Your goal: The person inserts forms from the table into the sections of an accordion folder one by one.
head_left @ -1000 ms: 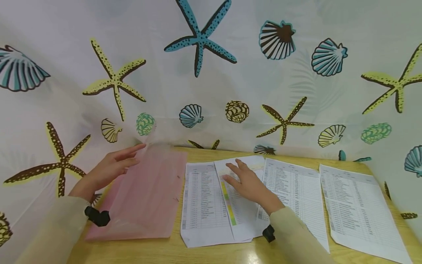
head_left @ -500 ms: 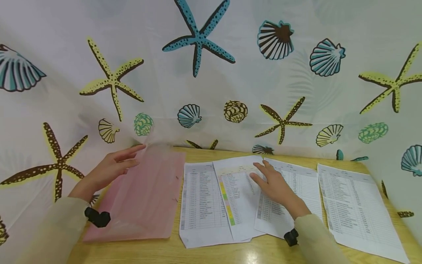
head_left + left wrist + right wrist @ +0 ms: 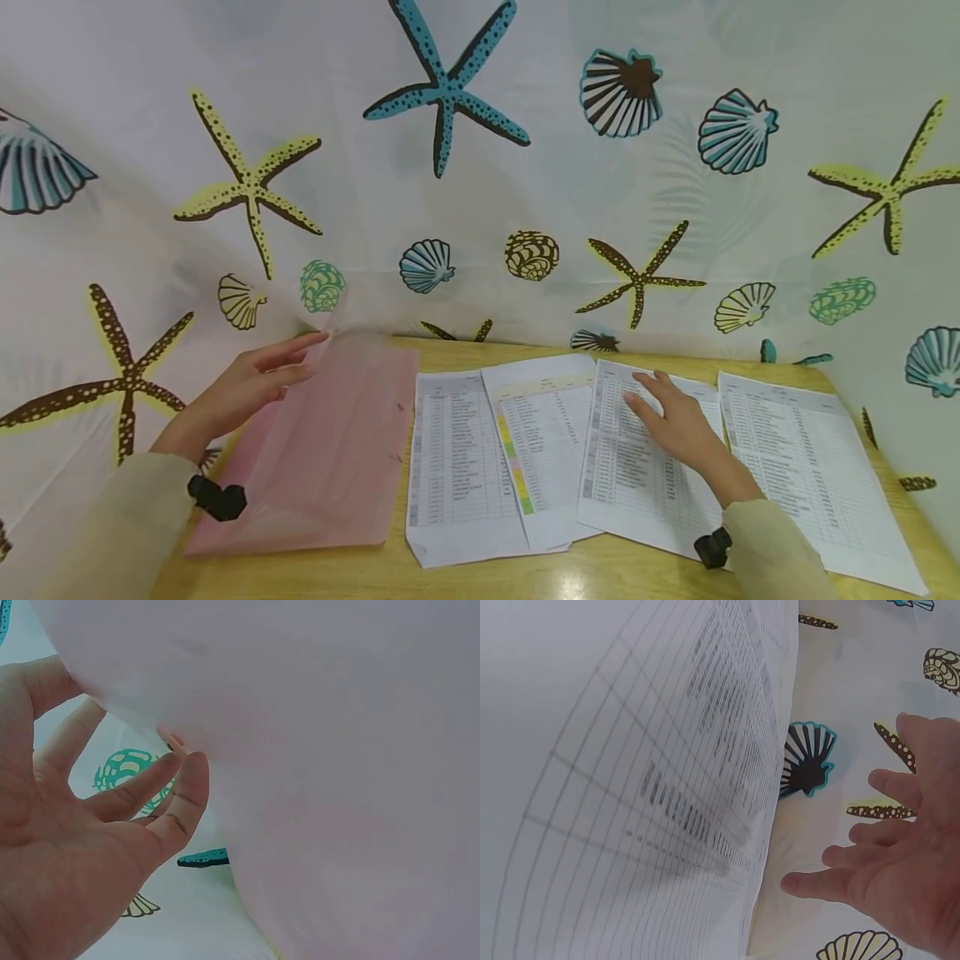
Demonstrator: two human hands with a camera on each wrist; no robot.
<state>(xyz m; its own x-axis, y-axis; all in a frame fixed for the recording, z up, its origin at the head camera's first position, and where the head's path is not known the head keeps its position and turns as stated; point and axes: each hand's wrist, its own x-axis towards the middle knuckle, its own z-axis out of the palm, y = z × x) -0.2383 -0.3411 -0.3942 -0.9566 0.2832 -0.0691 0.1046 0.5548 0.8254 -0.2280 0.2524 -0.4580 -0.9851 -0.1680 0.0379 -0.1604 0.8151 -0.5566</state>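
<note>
A pink translucent plastic folder (image 3: 337, 450) lies at the left with its filmy cover raised. My left hand (image 3: 255, 383) holds the edge of that cover at its top, where the plastic film (image 3: 315, 765) passes between the fingertips in the left wrist view. My right hand (image 3: 675, 417) hovers over a printed sheet with a table (image 3: 622, 467), fingers spread and relaxed, holding nothing. In the right wrist view its fingers point past the edge of the printed sheet (image 3: 652, 787).
A printed sheet (image 3: 457, 458) and one with a coloured strip (image 3: 547, 442) overlap beside the folder. Another printed sheet (image 3: 810, 467) lies at the far right of the wooden table (image 3: 487, 575). A white curtain (image 3: 480, 200) with shells and starfish stands behind.
My right hand has moved right, from over the sheet with the coloured strip to over the neighbouring printed sheet. The left hand stays at the folder's cover.
</note>
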